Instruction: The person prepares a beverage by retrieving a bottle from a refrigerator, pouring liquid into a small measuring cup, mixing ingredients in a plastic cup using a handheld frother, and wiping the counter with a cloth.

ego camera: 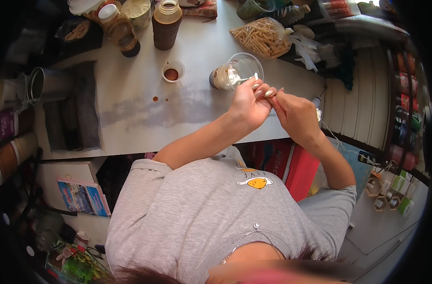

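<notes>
A clear plastic cup [221,77] stands on the white table, with a dark layer at the bottom, a beige layer above and white cream on top. A thin white stick or spoon handle [247,79] reaches from the cream to the thumb and fingers of my left hand [249,103], which pinches its upper end. My right hand [295,112] has its fingers bent, their tips meeting those of my left hand; whether anything is between them is hidden. To the left of the cup sits a small measuring cup [173,67] with brown liquid inside.
Brown drops [155,99] spot the tabletop [130,136]. Along the back stand a dark-filled bottle [165,33], a white-capped jar [121,32] and a bag of stick snacks [263,37]. A metal pitcher [50,85] is at the left, a red box [301,172] below the table.
</notes>
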The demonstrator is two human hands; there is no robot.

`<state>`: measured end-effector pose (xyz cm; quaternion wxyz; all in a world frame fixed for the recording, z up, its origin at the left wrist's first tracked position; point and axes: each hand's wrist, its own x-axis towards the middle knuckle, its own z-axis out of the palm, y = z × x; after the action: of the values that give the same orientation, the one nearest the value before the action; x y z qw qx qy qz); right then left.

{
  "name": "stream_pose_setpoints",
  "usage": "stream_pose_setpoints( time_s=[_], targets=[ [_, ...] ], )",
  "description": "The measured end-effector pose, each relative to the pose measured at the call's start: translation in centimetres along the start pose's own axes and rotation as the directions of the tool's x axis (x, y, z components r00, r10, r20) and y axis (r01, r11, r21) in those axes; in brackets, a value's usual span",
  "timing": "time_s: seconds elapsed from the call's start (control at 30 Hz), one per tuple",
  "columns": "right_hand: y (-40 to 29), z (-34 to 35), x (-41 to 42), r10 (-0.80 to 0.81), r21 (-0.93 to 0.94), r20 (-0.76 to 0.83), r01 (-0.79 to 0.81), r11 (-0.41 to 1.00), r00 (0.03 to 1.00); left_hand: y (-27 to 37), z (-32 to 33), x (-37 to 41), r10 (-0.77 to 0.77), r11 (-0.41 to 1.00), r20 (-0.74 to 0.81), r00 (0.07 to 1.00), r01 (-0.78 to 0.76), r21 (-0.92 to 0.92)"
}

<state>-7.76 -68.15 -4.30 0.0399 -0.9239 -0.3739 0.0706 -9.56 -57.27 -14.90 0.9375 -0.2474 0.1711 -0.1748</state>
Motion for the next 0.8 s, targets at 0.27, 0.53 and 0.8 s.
stream_pose_setpoints(
  time_s=[0.27, 0.53, 0.8],
  targets=[
    [1.0, -0.9, 5.7, 0.195, -0.013, 0.287, -0.2, 0.98, 0.938, -2.6, 3.4, -3.2, -0.065, 0.995, -0.117, 0.991, 0.074, 0.074],
    [-1.1, 1.1, 3.5, 0.108, -0.308, -0.014, -0.107, 0.945, 0.994, -6.5, -2.0, -8.4, -0.143, 0.821, -0.056, 0.988, 0.15, 0.551],
    [0.3, 0.4, -25.3, 0.517, 0.537, -0.492, -0.223, 0.813, 0.7, -18.6, -12.6, -10.3, -0.218, 0.345, -0.027, 0.976, 0.102, 0.933]
  ],
)
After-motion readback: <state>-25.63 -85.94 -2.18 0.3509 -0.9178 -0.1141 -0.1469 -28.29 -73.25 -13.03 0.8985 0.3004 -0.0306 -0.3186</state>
